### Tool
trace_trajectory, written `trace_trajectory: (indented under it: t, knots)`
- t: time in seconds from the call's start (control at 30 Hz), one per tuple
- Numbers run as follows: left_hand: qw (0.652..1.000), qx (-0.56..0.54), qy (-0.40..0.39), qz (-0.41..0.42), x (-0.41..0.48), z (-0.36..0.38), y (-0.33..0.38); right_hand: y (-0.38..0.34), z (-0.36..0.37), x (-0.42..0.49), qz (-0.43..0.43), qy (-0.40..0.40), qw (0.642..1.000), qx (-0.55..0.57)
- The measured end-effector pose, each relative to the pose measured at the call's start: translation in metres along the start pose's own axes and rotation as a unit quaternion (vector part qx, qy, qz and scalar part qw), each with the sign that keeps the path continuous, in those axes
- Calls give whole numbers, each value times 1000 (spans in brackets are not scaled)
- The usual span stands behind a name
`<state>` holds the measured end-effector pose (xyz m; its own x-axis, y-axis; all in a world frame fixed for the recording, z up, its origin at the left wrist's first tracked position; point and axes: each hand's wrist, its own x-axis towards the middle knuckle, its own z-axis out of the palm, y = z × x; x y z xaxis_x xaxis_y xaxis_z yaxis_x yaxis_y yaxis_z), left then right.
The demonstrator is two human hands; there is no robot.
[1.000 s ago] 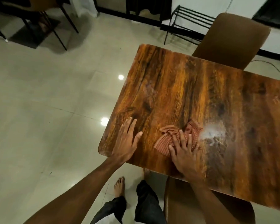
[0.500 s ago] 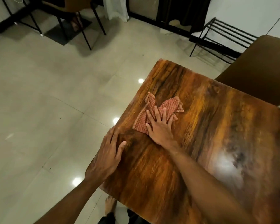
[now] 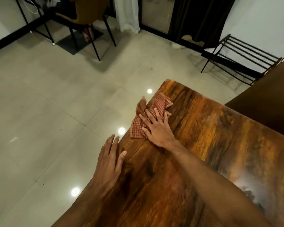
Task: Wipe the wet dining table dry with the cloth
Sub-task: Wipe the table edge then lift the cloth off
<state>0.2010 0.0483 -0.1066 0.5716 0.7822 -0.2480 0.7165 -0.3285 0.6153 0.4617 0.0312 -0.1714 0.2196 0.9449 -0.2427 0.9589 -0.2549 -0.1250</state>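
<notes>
The cloth [image 3: 159, 102], red-checked and crumpled, lies on the table [image 3: 211, 145] close to its far left corner, with one fold reaching past the left edge. The right hand [image 3: 157, 128] presses flat on the cloth's near part, fingers straight and spread, gripping nothing; its forearm stretches across the wood from the near right. The left hand [image 3: 108, 163] lies at the table's left edge, nearer than the cloth and apart from it, with fingers straight and relaxed, the thumb on the wood and nothing held. A pale sheen [image 3: 246, 189] shows on the tabletop at the near right; whether it is water or glare cannot be told. A brown chair [image 3: 266, 108] stands against the table's far right side. Beyond it a black rack [image 3: 239, 59] sits on the tiled floor [image 3: 47, 104] by the wall. At the far left are another chair [image 3: 87, 15] and a white curtain [image 3: 126, 13].
</notes>
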Motion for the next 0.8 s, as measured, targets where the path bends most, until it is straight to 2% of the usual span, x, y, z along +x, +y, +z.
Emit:
trace_trajectory:
  t: [0.07, 0.17, 0.33, 0.47, 0.63, 0.7, 0.8]
  knots:
    - [1000, 0, -1, 13, 10, 5, 3, 30, -10, 29, 22, 1, 1000, 8]
    - [1000, 3, 2, 24, 18, 13, 3, 75, -27, 72, 125, 15, 990, 66]
    - [999, 12, 0, 37, 13, 18, 4, 99, -36, 83, 174, 33, 979, 98]
    - [999, 10, -4, 31, 1, 11, 9, 137, -24, 16, 270, 42, 956, 102]
    - [998, 15, -12, 64, 2, 13, 17, 211, -10, -102, 455, 32, 879, 135]
    - [996, 16, -29, 77, 2, 18, 18, 207, -7, -114, 465, 29, 873, 143]
    - [992, 33, -51, 107, -12, 26, 23, 150, 2, -115, 373, 17, 919, 125]
